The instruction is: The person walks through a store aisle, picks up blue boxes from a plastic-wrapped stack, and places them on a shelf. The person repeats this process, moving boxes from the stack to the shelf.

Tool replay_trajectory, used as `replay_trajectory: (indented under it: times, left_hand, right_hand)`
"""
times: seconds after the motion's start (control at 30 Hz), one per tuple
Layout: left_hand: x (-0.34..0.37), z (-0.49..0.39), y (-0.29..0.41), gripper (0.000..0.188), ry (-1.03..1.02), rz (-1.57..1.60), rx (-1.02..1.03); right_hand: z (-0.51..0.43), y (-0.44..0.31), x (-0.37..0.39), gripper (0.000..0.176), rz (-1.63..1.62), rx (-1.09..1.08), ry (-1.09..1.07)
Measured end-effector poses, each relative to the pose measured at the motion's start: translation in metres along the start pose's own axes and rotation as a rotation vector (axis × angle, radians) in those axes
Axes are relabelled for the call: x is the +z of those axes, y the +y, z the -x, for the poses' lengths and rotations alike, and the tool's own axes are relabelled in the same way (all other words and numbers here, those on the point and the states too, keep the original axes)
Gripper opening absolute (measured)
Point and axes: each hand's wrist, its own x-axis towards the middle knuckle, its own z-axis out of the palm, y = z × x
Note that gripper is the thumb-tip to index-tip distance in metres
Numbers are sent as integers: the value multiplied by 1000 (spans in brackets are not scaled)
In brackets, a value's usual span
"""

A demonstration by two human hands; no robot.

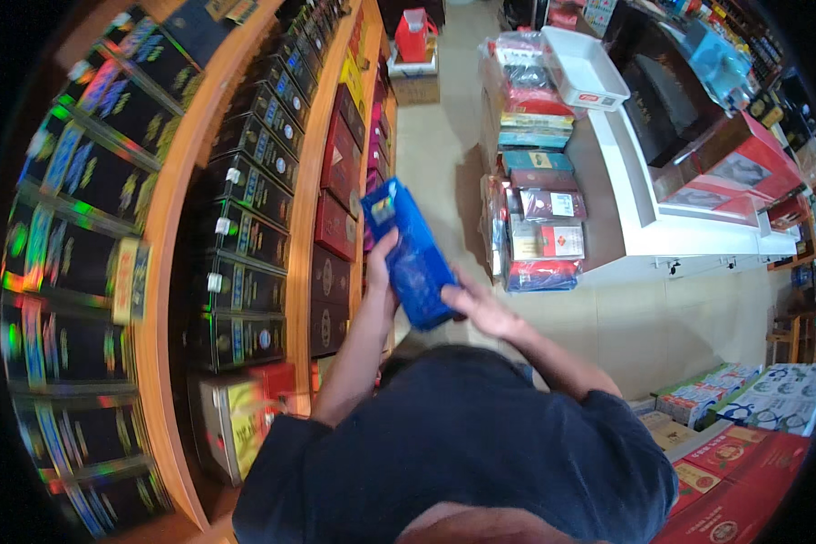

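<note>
A long blue box [415, 262] with a shiny surface and a small pale patch near its upper end is held tilted in front of my body. My left hand [382, 265] grips its left side, thumb on the upper face. Around the lower right corner is my right hand [479, 304], with its thumb on the box's edge. The fingers beneath the box are hidden.
Wooden shelves [170, 272] with rows of black boxes [248, 279] and red boxes [340, 170] rise at the left. Wrapped packages [544, 197] are stacked beside a white counter [612, 183] holding a white plastic tray [585, 68]. Red cartons [734, 483] lie at lower right.
</note>
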Motion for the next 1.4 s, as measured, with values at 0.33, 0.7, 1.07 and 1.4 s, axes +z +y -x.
replay_trajectory:
  times: [0.33, 0.7, 1.07, 1.4]
  left_hand:
    - [100, -296, 144, 34, -168, -38, -198]
    - [176, -588, 302, 39, 87, -284, -142]
    - [270, -888, 433, 46, 58, -251, -289]
    - [479, -1112, 472, 57, -459, -484, -386]
  right_hand:
    - [-208, -132, -134, 83, -313, -149, 335]
    - [-482, -260, -336, 87, -265, -2, 161]
    - [-742, -371, -513, 81, -254, 91, 248]
    - [-844, -456, -725, 63, -497, -361, 729]
